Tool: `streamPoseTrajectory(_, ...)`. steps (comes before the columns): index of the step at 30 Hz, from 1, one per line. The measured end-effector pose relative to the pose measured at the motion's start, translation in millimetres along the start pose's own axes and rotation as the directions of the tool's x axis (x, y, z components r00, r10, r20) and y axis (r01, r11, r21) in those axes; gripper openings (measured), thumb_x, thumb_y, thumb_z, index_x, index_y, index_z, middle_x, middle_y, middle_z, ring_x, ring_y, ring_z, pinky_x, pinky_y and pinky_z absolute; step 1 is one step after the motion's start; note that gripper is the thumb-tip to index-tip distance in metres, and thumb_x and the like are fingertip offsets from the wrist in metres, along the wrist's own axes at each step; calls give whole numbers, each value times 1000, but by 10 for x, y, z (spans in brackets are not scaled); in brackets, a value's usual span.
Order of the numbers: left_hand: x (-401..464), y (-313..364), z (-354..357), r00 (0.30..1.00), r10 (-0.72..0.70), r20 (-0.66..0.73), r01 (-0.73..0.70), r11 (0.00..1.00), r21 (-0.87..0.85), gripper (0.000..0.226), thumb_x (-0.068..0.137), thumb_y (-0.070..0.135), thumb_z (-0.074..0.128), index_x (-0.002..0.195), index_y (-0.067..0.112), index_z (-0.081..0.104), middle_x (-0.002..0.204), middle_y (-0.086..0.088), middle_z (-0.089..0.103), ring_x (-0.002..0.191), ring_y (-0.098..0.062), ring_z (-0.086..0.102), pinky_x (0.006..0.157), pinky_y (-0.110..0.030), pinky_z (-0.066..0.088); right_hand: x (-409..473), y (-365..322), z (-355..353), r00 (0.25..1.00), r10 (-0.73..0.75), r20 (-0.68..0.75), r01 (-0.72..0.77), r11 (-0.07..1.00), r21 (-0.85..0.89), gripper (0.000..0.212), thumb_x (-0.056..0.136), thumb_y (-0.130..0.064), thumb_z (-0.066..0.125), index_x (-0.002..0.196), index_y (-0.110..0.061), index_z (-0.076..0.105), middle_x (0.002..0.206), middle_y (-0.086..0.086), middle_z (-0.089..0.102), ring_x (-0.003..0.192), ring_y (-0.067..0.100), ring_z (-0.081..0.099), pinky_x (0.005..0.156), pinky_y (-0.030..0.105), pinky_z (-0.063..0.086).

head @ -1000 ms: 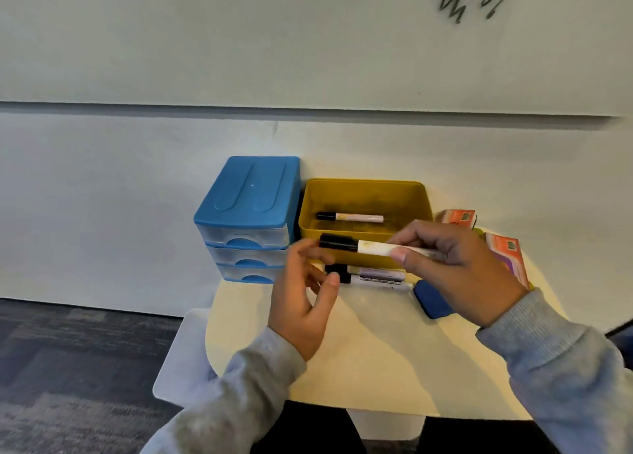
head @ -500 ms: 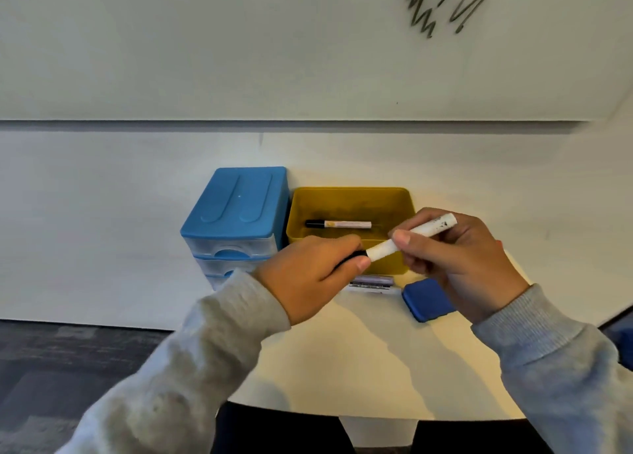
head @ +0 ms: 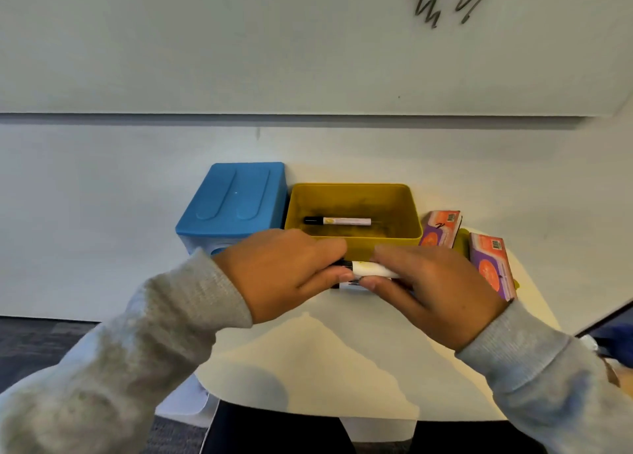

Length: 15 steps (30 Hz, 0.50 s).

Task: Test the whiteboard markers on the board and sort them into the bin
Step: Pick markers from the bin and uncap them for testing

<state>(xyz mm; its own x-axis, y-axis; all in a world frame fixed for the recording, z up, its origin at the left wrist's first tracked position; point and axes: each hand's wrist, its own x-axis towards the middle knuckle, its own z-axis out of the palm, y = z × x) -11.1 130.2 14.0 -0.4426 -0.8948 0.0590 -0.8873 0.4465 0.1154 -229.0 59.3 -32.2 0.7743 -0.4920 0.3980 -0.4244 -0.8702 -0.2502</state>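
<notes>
Single head-worn wide-angle view, looking forward and down, close above the worktop point(head: 329, 368), facing the whiteboard point(head: 239, 42) behind the yellow bin point(head: 352, 239)

Yellow bin point(head: 352, 239), blue-topped drawer unit point(head: 236, 200), white black-capped marker point(head: 337, 220), orange-and-purple boxes point(head: 491, 268), grey sleeves point(head: 178, 323), cream table point(head: 342, 361).

On the table point(head: 318, 357), a drawer unit point(head: 233, 207) stands at the back left against the wall, with the bin point(head: 352, 238) just beside it on the right. One marker point(head: 337, 220) lies in the bin. Right of the bin lie two boxes point(head: 442, 229), one nearer than the other; above hangs the whiteboard point(head: 239, 42).
</notes>
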Motion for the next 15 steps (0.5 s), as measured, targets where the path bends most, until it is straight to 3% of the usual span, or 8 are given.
streamPoseTrajectory(3,-46,-12,-158,999,22,37,-21,999,-42,24,95,57,21,89,40,37,68,19,39,64,-3,49,54,-12,33,-21,-14,49,985,-95,-145,86,994,-64,35,103,-54,35,95,-28,56,69,-12,58,52,10,50,38,33,44)
streamPoseTrajectory(5,-75,-3,-227,999,30,45,-25,994,-109,23,96,55,26,79,41,34,65,18,39,73,9,50,59,-9,36,-9,-25,75,970,-143,-194,128,988,-91,37,104,-52,35,92,-25,56,67,-10,58,49,12,49,37,31,43)
streamPoseTrajectory(9,-75,-1,-243,996,14,84,2,983,-185,24,93,54,27,74,41,34,63,16,41,69,11,50,58,-8,36,47,44,122,949,-239,-205,201,961,-189,37,106,-51,30,94,-22,51,65,-4,60,45,15,49,37,28,45)
streamPoseTrajectory(15,-31,-30,-161,992,-36,117,74,941,-331,24,94,51,31,75,40,40,63,15,43,64,7,51,56,-9,35,120,178,113,934,-309,-178,264,934,-240,37,107,-50,24,95,-23,46,69,2,65,46,20,56,39,34,53)
